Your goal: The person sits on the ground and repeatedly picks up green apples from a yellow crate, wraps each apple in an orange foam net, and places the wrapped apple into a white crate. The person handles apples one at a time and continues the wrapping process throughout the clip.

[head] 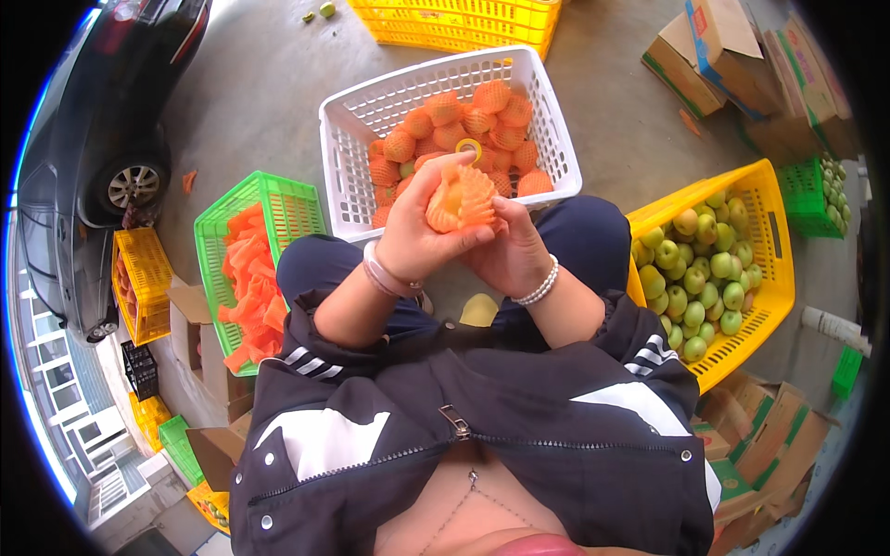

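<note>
Between my two hands is an apple in an orange foam net [462, 200]. My left hand [430, 221] cups it from the side and below, a pink bangle on that wrist. The fingers of my right hand [513, 243] touch the net's other side; a white beaded bracelet is on this wrist. Just beyond them stands a white plastic basket [549, 132] of netted fruit, with a yellow tape roll [468, 149] seen above my fingers. A green crate [295, 208] of loose orange foam nets is at the left. At the right, a tilted yellow crate [768, 278] holds bare green apples.
Another yellow crate [452, 31] stands beyond the white basket. Cardboard boxes [737, 69] lie at the upper right, more cartons [772, 431] at the lower right. A dark car [90, 125] stands at the left, near a yellow crate [146, 278] and an open carton [198, 347].
</note>
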Available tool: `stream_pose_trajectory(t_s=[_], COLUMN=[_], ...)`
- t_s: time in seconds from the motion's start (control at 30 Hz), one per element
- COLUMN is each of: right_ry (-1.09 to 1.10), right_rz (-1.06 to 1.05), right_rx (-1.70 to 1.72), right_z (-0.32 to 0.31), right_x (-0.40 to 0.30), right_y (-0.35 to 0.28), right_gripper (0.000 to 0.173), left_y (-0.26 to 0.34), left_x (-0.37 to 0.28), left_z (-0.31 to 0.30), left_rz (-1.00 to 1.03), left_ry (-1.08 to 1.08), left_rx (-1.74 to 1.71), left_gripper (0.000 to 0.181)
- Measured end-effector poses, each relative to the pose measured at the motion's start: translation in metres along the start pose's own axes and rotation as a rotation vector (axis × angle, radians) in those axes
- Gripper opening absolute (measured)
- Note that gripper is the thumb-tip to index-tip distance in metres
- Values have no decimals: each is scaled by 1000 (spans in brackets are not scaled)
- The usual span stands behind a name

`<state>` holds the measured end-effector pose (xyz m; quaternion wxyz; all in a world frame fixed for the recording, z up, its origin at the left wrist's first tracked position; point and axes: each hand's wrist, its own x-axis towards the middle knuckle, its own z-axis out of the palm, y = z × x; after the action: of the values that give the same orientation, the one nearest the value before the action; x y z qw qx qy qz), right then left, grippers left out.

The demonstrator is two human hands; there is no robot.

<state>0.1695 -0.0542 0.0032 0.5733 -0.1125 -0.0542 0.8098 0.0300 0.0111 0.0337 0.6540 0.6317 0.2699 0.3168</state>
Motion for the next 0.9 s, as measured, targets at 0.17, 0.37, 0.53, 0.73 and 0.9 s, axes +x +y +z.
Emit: stream_pose_trajectory(t_s=[0.17, 0.37, 0.53, 0.73, 0.9], right_ry=[-105, -207, 183, 878, 827], right_rz=[0, -218, -709, -1183, -954], right_rx=[40, 329, 364, 495, -129], right_z=[8, -2, -70, -210, -129], right_x=[-24, -67, -155, -231, -198], right_y=[0, -26, -99, -159, -134], right_gripper=[62, 61, 49, 45, 76], left_y=[20, 40, 46, 32, 31], left_x=[-5, -21, -29, -33, -32], left_z=[17, 53, 63, 61, 59], left_rz=[430, 267, 204, 165, 86], left_ry=[54, 75, 106, 89, 81], left_rx=[619, -131, -264, -271, -366], left_gripper=[27, 51, 53, 44, 39])
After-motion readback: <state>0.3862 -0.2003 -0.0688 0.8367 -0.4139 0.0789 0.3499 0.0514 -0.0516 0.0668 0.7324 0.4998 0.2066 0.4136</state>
